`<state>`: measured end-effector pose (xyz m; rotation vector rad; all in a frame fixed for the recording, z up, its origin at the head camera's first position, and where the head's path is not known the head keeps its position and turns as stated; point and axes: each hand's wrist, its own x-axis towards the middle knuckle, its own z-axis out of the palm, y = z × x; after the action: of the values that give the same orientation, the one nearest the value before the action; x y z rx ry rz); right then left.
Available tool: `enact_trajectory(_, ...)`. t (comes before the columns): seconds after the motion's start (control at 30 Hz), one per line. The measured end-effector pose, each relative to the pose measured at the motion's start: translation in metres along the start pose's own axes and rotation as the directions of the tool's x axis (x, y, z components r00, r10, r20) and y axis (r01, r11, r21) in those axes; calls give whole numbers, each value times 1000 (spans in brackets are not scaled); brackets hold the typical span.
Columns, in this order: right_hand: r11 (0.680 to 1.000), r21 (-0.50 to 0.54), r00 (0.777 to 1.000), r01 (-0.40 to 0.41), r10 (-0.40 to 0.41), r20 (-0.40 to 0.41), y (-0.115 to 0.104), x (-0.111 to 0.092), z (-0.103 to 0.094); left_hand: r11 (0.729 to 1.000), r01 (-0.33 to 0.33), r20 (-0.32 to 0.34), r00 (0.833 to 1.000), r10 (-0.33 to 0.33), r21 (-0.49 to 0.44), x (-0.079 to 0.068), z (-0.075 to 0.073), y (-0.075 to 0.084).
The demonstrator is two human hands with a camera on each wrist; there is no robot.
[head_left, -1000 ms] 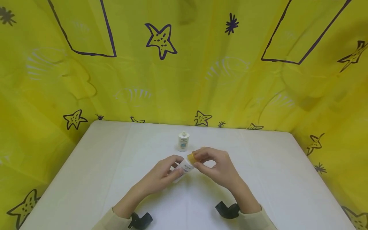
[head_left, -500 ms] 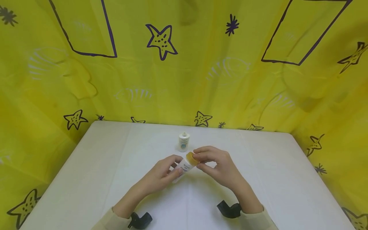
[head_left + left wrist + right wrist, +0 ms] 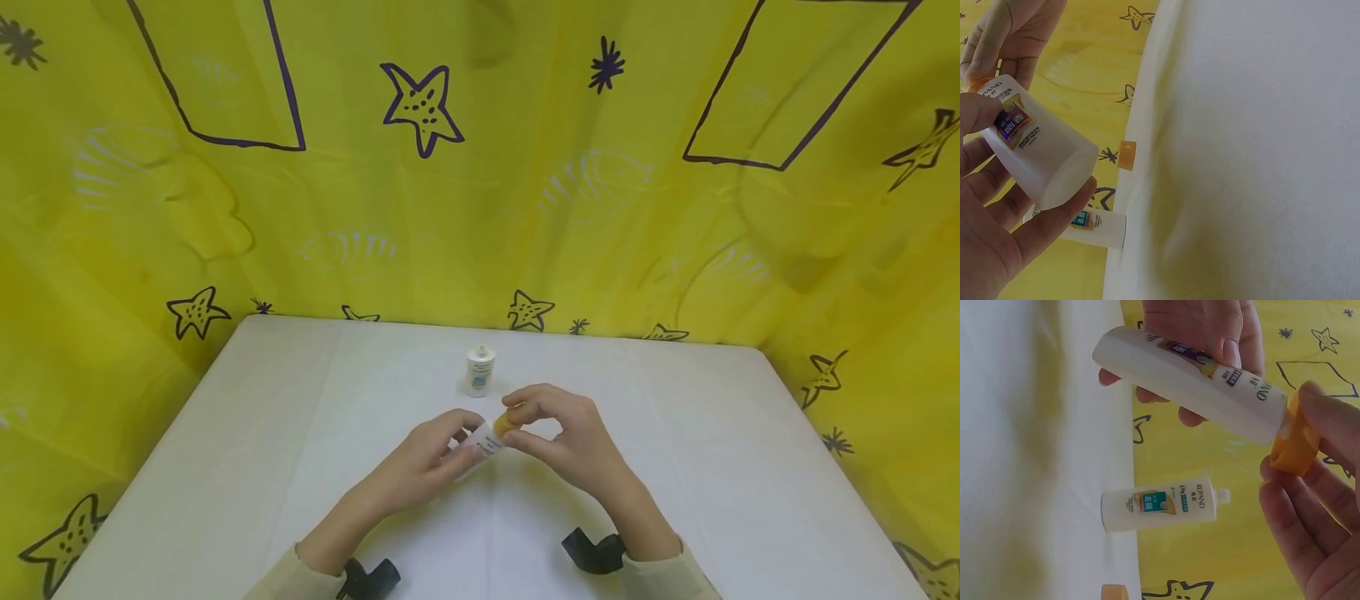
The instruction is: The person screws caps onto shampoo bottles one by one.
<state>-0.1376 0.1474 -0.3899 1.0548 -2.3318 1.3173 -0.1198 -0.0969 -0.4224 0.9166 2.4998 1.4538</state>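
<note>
My left hand (image 3: 431,458) grips a white shampoo-type bottle (image 3: 1047,144) by its body, held tilted above the table with its top toward the right hand. Thumb and fingers of my right hand (image 3: 562,425) pinch an orange cap (image 3: 1297,440) at the top of this bottle. In the right wrist view the cap sits at an angle, and a bit of the bottle's neck shows beside it. A second white bottle (image 3: 480,372), labelled REPAND, stands upright on the table behind the hands. Its narrow spout (image 3: 1224,496) is bare.
Another orange cap (image 3: 1127,155) rests on the white table (image 3: 300,392), seen in both wrist views. A yellow curtain (image 3: 480,208) with drawn starfish hangs behind and at the sides. Black mounts (image 3: 595,552) sit at the wrists.
The right fingers shifted their hold on the orange cap, which showed more openly half a second ago and is now more covered. The held bottle has dropped slightly toward the table's front.
</note>
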Motion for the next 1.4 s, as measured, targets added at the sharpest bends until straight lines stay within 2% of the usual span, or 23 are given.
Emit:
enact_trajectory(0.23, 999, 10, 1000, 30, -30, -10, 1, 0, 0, 1000, 2, -23, 1000, -2, 16, 0, -2, 0)
enact_trajectory(0.63, 999, 25, 996, 24, -26, 88, -1, -1, -2, 998, -40, -57, 997, 43, 47, 0, -5, -3)
enact_trajectory(0.93, 996, -91, 998, 22, -16, 63, -4, 1, -2, 997, -29, -39, 999, 31, 68, -1, -4, -2)
enact_trajectory(1.17, 992, -93, 997, 81, -79, 27, -2, 2, 1, 994, -36, -58, 997, 42, 104, -1, -4, -1)
enact_trajectory(1.4, 995, -87, 998, 54, -51, 40, -3, 3, 0, 993, -38, -64, 997, 46, 114, -1, -7, -1)
